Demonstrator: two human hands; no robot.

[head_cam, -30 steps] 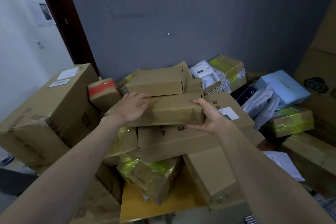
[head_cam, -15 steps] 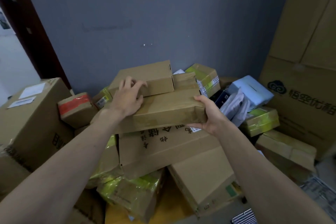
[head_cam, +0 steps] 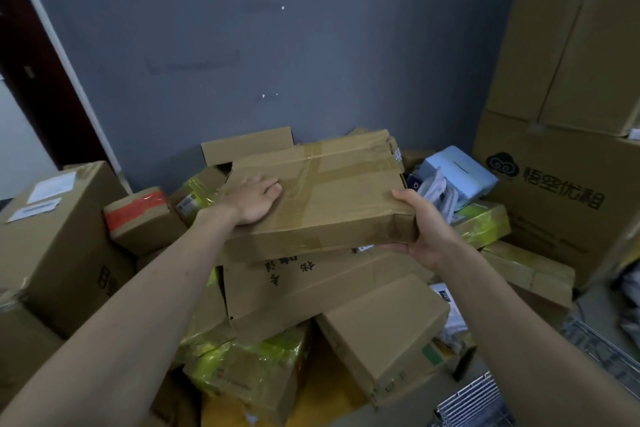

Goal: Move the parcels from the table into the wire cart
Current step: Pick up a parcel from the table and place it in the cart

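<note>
Brown cardboard, flat and wide, bound with glossy clear tape — this flat taped cardboard parcel [head_cam: 322,198] sits between my two hands above the heap of other boxes on the yellow table [head_cam: 322,402]. My left hand [head_cam: 254,198] lies palm-down, fingers spread, on its top face near the left edge; my right hand [head_cam: 426,236] cups the near right corner, thumb on top and fingers curled underneath, clamped on the board. I judge it stiff and fairly light for its breadth, but the tape looks slick, so bare cardboard edges and corners are the safer places to hold — the left palm alone would slide. A corner of the wire cart [head_cam: 474,399] shows low on my right, well apart from the parcel.
</note>
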